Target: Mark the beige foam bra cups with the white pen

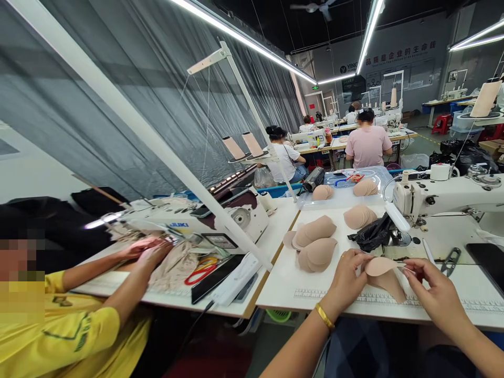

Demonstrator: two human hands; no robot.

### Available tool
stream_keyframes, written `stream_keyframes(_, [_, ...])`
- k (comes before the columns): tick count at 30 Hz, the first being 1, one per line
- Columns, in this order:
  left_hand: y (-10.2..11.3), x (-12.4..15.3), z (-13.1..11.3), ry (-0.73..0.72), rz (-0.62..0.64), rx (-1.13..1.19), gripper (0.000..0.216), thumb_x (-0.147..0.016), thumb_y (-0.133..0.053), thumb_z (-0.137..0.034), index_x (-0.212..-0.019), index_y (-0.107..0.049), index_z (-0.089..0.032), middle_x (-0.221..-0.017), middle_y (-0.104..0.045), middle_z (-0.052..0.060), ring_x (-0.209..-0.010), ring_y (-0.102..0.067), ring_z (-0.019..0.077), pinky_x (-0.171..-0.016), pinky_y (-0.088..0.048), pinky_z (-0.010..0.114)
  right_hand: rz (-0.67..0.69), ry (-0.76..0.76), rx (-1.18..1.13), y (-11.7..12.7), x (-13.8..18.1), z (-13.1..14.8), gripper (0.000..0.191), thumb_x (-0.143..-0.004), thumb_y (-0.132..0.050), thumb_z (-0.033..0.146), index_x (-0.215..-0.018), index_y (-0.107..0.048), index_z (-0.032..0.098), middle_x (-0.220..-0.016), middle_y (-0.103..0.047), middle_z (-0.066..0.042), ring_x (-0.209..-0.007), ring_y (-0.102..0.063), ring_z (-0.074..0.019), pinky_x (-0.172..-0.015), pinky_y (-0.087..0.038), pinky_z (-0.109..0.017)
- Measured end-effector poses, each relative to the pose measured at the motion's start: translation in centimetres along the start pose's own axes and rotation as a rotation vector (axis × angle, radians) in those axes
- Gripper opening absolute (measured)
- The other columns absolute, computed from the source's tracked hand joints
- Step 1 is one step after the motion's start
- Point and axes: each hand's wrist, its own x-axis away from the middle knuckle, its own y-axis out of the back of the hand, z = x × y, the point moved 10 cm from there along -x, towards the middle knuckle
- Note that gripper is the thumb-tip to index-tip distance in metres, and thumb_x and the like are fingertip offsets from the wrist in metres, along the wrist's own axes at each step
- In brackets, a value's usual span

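In the head view, my left hand grips the near-left edge of a beige bra cup. At its other end my right hand pinches the tip between thumb and finger. Part of the cup hangs down over the table's printed ruler strip. Just behind my hands stands a white sewing machine, and a black plastic bag lies near its needle area. Stacked beige cups rest to the left of my left hand. Thread snips lie beyond my right hand.
A dark phone lies at right. Another cup stack and a clear plastic tray sit farther back. To the left, a co-worker in a yellow shirt works at a JUKI machine, near red-handled scissors. A slanting white pole crosses the view.
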Motion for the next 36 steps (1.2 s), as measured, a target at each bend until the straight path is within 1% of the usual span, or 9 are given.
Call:
stream_keyframes(2, [0.4, 0.0, -0.1, -0.012, -0.061, 0.052, 0.039, -0.084, -0.069, -0.016, -0.115, -0.087, -0.031, -0.104, -0.074, 0.009, -0.104, -0.067, 0.0276, -0.096, -0.052, 0.044, -0.048, 0.064, -0.014, 0.7, 0.1, 1.5, 0.009, -0.107, -0.067, 0.028, -0.116, -0.070, 0.029, -0.091, -0.076, 0.000, -0.064, -0.067, -0.0152, -0.062, -0.062, -0.026])
stream_keyframes(4, [0.7, 0.2, -0.1, -0.013, -0.111, 0.131, 0.035, -0.087, -0.069, -0.020, -0.114, -0.088, -0.031, -0.096, -0.075, 0.008, -0.095, -0.068, 0.0255, -0.089, -0.053, 0.041, -0.082, 0.144, -0.046, 1.2, 0.5, 3.0, 0.015, -0.105, -0.067, 0.022, -0.119, -0.069, 0.030, -0.095, -0.078, -0.001, -0.066, -0.069, -0.0149, -0.067, -0.064, -0.026])
stream_keyframes(7, [0.6, 0.9, 0.1, 0.011, -0.140, 0.289, 0.031, -0.091, -0.072, -0.029, -0.118, -0.088, -0.031, -0.102, -0.082, 0.008, -0.097, -0.073, 0.0251, -0.090, -0.058, 0.039, -0.098, 0.242, -0.127, 1.6, 1.1, 5.0, 0.032, -0.102, -0.068, 0.013, -0.128, -0.065, 0.031, -0.101, -0.081, -0.002, -0.086, -0.079, -0.0176, -0.080, -0.068, -0.027])
stream_keyframes(9, [0.4, 1.3, 0.3, 0.038, -0.146, 0.392, 0.030, -0.091, -0.077, -0.037, -0.119, -0.088, -0.031, -0.109, -0.085, 0.008, -0.102, -0.076, 0.0266, -0.093, -0.061, 0.040, -0.098, 0.275, -0.188, 1.7, 1.5, 5.8, 0.045, -0.100, -0.068, 0.008, -0.137, -0.061, 0.032, -0.104, -0.082, -0.002, -0.097, -0.082, -0.0186, -0.087, -0.069, -0.029])
stream_keyframes(13, [0.4, 1.9, 0.7, 0.069, -0.167, 0.530, 0.037, -0.086, -0.086, -0.051, -0.116, -0.089, -0.029, -0.114, -0.086, 0.011, -0.107, -0.078, 0.0300, -0.095, -0.063, 0.042, -0.083, 0.272, -0.282, 1.7, 2.3, 6.5, 0.064, -0.099, -0.065, 0.003, -0.152, -0.053, 0.035, -0.110, -0.082, -0.003, -0.101, -0.082, -0.0193, -0.092, -0.071, -0.032])
stream_keyframes(17, [0.6, 2.0, 0.7, 0.081, -0.169, 0.579, 0.039, -0.082, -0.091, -0.056, -0.110, -0.090, -0.029, -0.113, -0.086, 0.010, -0.107, -0.078, 0.0300, -0.097, -0.063, 0.042, -0.090, 0.191, -0.372, 2.0, 3.0, 6.3, 0.077, -0.096, -0.066, -0.001, -0.157, -0.052, 0.043, -0.116, -0.080, -0.003, -0.102, -0.081, -0.0206, -0.091, -0.072, -0.035])
stream_keyframes(22, [0.6, 1.9, 0.2, 0.091, -0.158, 0.601, 0.039, -0.080, -0.093, -0.058, -0.107, -0.090, -0.030, -0.111, -0.086, 0.010, -0.106, -0.078, 0.0296, -0.096, -0.062, 0.041, -0.106, 0.142, -0.441, 2.2, 3.4, 6.1, 0.079, -0.094, -0.065, -0.004, -0.156, -0.054, 0.044, -0.115, -0.076, -0.003, -0.096, -0.079, -0.0190, -0.087, -0.072, -0.033])
stream_keyframes(28, [0.7, 1.8, 0.0, 0.085, -0.151, 0.605, 0.037, -0.077, -0.094, -0.058, -0.105, -0.090, -0.033, -0.109, -0.087, 0.009, -0.104, -0.078, 0.0278, -0.093, -0.062, 0.038, -0.083, 0.130, -0.467, 1.8, 3.7, 5.6, 0.078, -0.097, -0.064, -0.004, -0.158, -0.052, 0.043, -0.118, -0.072, -0.005, -0.098, -0.077, -0.0180, -0.089, -0.072, -0.032])
stream_keyframes(36, [0.6, 1.9, 0.0, 0.083, -0.134, 0.579, 0.038, -0.078, -0.094, -0.057, -0.106, -0.091, -0.031, -0.109, -0.086, 0.010, -0.102, -0.078, 0.0292, -0.094, -0.063, 0.042, -0.089, 0.108, -0.537, 1.7, 3.5, 5.3, 0.070, -0.098, -0.062, -0.004, -0.154, -0.055, 0.037, -0.116, -0.072, -0.007, -0.100, -0.079, -0.0190, -0.089, -0.073, -0.035])
